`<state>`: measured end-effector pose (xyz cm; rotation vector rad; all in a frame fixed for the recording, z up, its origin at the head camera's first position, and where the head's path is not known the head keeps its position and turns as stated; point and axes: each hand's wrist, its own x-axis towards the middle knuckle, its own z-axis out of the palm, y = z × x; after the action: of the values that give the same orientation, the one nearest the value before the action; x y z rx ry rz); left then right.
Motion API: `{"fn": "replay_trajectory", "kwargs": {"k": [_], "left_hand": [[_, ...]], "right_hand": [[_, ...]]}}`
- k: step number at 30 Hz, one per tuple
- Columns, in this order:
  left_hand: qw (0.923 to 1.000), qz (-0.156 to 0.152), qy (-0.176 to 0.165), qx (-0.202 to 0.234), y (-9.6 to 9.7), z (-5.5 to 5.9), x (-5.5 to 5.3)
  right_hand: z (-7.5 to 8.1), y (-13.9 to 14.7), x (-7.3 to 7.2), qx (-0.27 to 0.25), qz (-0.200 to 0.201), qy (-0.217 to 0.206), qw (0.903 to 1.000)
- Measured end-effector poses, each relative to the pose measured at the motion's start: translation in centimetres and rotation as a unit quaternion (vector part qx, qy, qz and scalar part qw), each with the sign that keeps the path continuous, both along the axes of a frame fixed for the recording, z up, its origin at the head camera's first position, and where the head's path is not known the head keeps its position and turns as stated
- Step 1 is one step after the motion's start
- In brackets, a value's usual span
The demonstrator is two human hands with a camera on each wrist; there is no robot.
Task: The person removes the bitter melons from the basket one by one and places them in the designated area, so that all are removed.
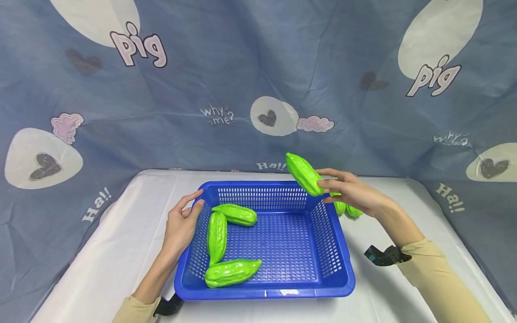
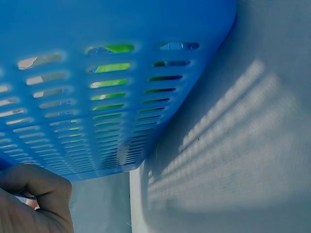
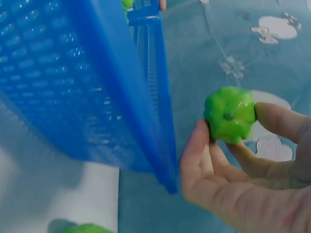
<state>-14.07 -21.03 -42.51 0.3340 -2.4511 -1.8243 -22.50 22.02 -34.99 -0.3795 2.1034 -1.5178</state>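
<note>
A glossy green bitter melon (image 1: pixel 304 174) is pinched between the thumb and fingers of my right hand (image 1: pixel 355 193), above the back right corner of a blue plastic basket (image 1: pixel 264 294). In the right wrist view the blunt, lobed end of this bitter melon (image 3: pixel 230 115) faces the camera. My left hand (image 1: pixel 179 226) grips the basket's left rim, its curled fingers (image 2: pixel 41 187) showing in the left wrist view. Inside the basket, along its left side, lie three bitter melons: one at the back (image 1: pixel 238 214), one lengthwise (image 1: pixel 217 237) and one in front (image 1: pixel 232 272).
Right of the basket, partly hidden behind my right hand, more green bitter melons (image 1: pixel 353 211) lie on the white tabletop (image 1: pixel 387 287). A blue printed cloth (image 1: pixel 226 148) hangs behind the table and along its sides. Each wrist wears a black strap (image 1: pixel 387 255).
</note>
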Motion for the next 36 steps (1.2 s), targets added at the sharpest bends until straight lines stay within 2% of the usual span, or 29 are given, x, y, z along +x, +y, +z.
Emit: {"fn": "replay_trajectory", "kwargs": {"k": [11, 18, 28, 36], "left_hand": [[1.0000, 0.001, 0.000, 0.009, -0.1, 0.0, 0.0], [1.0000, 0.004, -0.005, 0.008, 0.0, 0.0, -0.1], [1.0000, 0.004, -0.006, 0.004, -0.1, 0.0, -0.1], [0.9999, 0.002, -0.007, 0.008, 0.0, 0.0, -0.1]], "right_hand": [[-0.4, 3.2, -0.7, -0.030, -0.033, -0.003, 0.9990], [-0.9, 5.6, -0.7, -0.053, -0.056, -0.001, 0.9970], [-2.1, 8.1, -0.4, -0.059, -0.065, -0.019, 0.9959], [-3.5, 10.6, -0.1, -0.085, -0.073, -0.030, 0.9932]]}}
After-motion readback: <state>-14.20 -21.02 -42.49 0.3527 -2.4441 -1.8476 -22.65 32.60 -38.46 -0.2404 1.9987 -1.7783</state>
